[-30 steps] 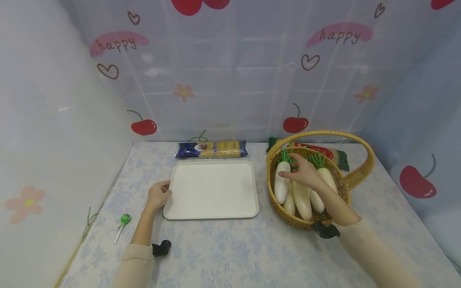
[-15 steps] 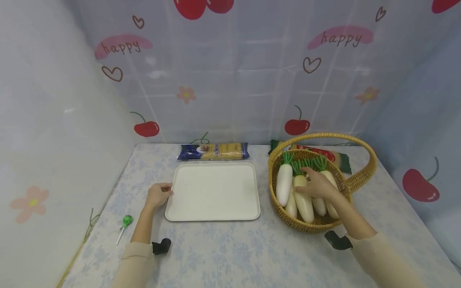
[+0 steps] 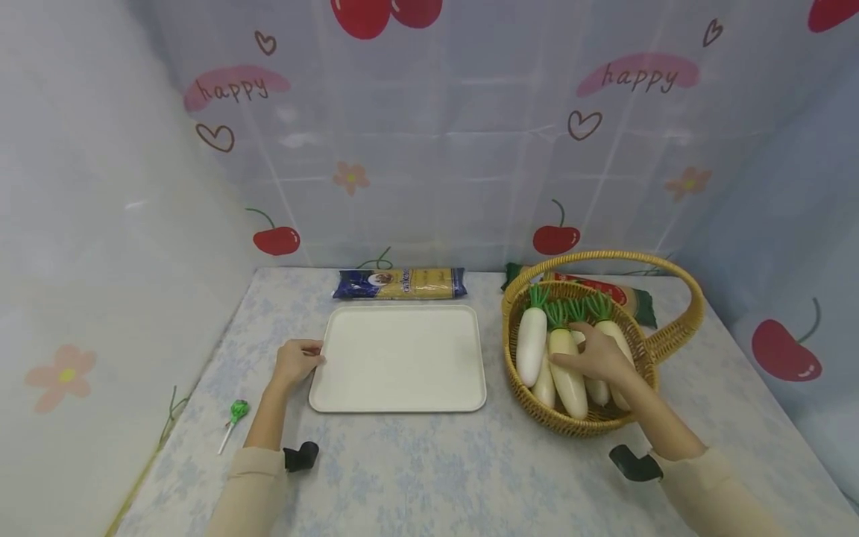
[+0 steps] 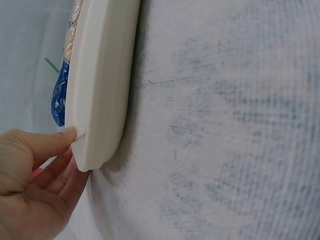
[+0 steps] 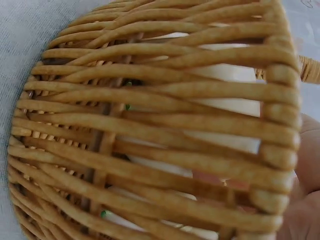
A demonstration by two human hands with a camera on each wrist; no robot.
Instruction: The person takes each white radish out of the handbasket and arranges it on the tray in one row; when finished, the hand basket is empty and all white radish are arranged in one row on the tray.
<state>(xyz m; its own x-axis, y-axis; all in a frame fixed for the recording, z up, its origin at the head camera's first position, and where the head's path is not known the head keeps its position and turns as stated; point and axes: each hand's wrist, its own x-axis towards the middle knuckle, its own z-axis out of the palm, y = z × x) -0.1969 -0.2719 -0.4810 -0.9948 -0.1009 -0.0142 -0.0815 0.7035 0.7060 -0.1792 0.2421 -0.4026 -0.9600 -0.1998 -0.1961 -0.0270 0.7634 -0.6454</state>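
Observation:
My left hand [image 3: 295, 363] pinches the left edge of a white rectangular tray [image 3: 403, 358]; in the left wrist view the thumb lies on the tray rim [image 4: 95, 100] and the fingers reach beneath. At right, a wicker basket [image 3: 517, 384] with a tall handle holds several white radishes with green tops. My right hand [image 3: 593, 354] is inside it, thumb over a middle radish [image 3: 569, 384] and fingers bent above another, partly covered one. Whether it grips a radish is hidden. A whiter radish [image 3: 532, 347] lies at the basket's left side.
A blue and yellow pasta packet [image 3: 403, 284] lies behind the tray. Another packet, green and red [image 3: 640, 302], is partly hidden behind the basket. A green lollipop [image 3: 238, 410] lies left of my left arm. A printed curtain [image 3: 429, 194] stands at the back.
My right hand has left the whiter radish at the basket's left side and moved right and down over the middle radishes. The left hand keeps its hold on the tray. The view shifted slightly.

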